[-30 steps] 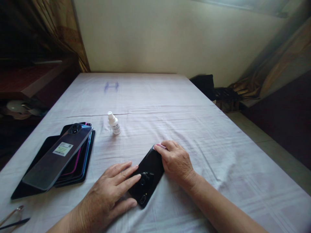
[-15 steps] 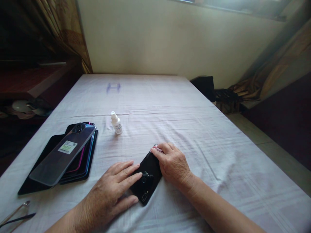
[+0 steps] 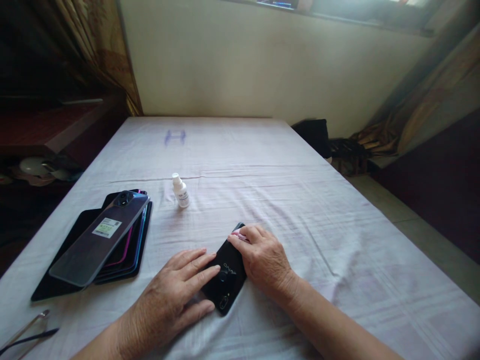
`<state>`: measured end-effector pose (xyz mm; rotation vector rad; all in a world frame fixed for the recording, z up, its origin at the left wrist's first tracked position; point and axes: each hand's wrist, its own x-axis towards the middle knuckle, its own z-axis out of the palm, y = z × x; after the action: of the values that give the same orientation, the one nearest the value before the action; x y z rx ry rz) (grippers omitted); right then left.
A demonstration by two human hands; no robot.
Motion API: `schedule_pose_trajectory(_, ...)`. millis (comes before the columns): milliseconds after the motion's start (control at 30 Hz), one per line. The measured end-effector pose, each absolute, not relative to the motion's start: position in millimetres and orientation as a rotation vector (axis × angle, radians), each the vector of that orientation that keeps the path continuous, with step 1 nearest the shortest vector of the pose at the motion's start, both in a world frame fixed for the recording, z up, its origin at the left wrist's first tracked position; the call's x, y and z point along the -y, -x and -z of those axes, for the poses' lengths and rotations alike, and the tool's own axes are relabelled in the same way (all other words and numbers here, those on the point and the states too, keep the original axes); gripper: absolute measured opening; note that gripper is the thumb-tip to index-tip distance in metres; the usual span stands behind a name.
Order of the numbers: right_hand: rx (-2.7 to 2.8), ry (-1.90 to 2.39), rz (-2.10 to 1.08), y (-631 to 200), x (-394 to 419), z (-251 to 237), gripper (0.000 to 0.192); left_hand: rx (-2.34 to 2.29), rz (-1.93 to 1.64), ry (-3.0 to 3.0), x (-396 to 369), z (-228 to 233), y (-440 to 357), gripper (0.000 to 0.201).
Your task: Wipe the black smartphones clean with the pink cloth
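Observation:
A black smartphone (image 3: 233,256) lies back side up on the cloth-covered table, its camera end toward me and its far end tilted to the right. My left hand (image 3: 174,290) rests with fingers outstretched on the phone's left edge and back. My right hand (image 3: 264,256) is closed and pressed on the phone's far end, pinching a small pink cloth (image 3: 240,235), most of which is hidden under the fingers. Beyond the phone stands a small white bottle (image 3: 182,192) with its cap on.
Left of my hands is a stack of phones and a tablet, with a grey-purple stickered phone (image 3: 103,240) on top. A pair of glasses (image 3: 32,335) lies at the lower left. A white sheet (image 3: 240,150) covers the table, which reaches to the wall.
My right hand with the pink cloth has slid slightly left across the phone's far end. My left hand stays in place on the phone.

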<state>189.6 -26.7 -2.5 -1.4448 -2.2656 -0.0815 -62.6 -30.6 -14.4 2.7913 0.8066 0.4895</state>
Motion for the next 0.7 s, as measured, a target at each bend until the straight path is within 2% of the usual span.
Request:
schedule_pose_trajectory(400,2.192,1.547,0.163,-210.5,24.0,5.1,0.036,-0.825,-0.506,-2.721,31.3,12.3,61.2,0.050)
schedule_pose_trajectory(600,2.111,1.537,0.103,-210.1,24.7,4.3,0.026,-0.819,-0.508,-2.737,30.8,13.6,61.2,0.052)
schedule_pose_trajectory(700,2.149,1.544,0.131,-208.8,25.7,3.9,0.028,-0.814,-0.493,-2.746,30.5,13.3,61.1,0.052)
